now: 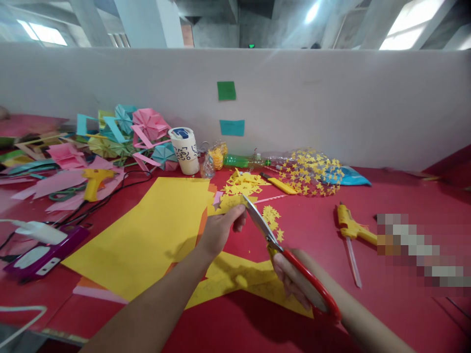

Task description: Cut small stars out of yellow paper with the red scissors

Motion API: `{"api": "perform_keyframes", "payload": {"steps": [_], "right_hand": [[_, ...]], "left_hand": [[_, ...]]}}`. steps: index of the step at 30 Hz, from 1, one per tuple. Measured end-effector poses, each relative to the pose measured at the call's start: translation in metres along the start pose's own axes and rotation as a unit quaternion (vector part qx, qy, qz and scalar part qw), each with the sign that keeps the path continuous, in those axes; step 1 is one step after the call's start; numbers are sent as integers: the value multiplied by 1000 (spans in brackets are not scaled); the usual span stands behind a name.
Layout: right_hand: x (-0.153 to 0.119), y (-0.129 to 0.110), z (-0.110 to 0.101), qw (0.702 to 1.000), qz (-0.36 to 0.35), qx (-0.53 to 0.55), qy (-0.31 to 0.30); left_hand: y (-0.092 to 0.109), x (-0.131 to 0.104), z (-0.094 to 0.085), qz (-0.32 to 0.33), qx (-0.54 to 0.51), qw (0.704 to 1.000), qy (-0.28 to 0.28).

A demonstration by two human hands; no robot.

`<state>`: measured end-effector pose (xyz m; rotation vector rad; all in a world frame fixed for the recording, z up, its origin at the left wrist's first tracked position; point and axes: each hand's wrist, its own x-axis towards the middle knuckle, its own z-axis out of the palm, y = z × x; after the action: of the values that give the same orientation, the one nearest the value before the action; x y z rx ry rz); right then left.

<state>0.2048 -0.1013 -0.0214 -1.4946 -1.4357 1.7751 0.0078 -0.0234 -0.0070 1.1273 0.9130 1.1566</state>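
My right hand (292,277) is closed around the red handles of a pair of scissors (270,235), whose blades point up and to the left. My left hand (221,228) is closed in a pinch on a small yellow paper strip (230,202) with faint marks, beside the scissor tips. Just right of the blades lies a little pile of yellow paper stars (271,215). Beneath my hands are yellow paper strips (235,274) with drawn outlines. Large yellow sheets (165,215) lie left of my left hand, and yellow scraps (245,182) are heaped beyond it.
Right of my hands rests a yellow glue gun (348,223); another glue gun (94,184) lies left among folded paper shapes (150,125). A purple power strip (44,257) sits at the left. At the back are a white cup (185,154), a green bottle (239,161) and a yellow utility knife (281,184).
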Motion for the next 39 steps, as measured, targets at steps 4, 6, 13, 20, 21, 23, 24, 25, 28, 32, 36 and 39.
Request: {"api": "perform_keyframes", "payload": {"steps": [4,6,13,20,21,23,24,25,28,32,36,39], "right_hand": [[4,5,0,1000,5,4,8],[0,3,3,999,-18,5,47],[-17,-18,9,994,-56,-37,83],[-12,-11,7,994,-51,-48,88],[-12,-11,7,994,-50,-48,88],[-13,-12,7,994,-44,-48,85],[-13,-13,7,994,-42,-47,88],[-13,-13,7,994,-41,-47,91],[-11,-13,8,993,-48,-47,96],[-10,-9,8,996,-44,-36,68],[-9,-5,5,996,-52,-38,56],[-6,-4,2,998,-9,-57,34]], "left_hand": [[0,1,-2,9,-4,1000,-10],[0,1,-2,17,-7,1000,-14],[5,4,-2,50,-33,998,-12],[7,8,-3,67,-71,995,3],[7,8,-3,72,-72,995,2],[8,9,-2,81,-71,994,0],[8,9,-2,85,-70,994,1],[9,9,-2,88,-69,994,4],[10,9,-2,89,-73,993,13],[10,11,-3,87,-69,994,17],[10,12,-5,104,-30,994,11],[10,12,-7,115,0,993,4]]}}
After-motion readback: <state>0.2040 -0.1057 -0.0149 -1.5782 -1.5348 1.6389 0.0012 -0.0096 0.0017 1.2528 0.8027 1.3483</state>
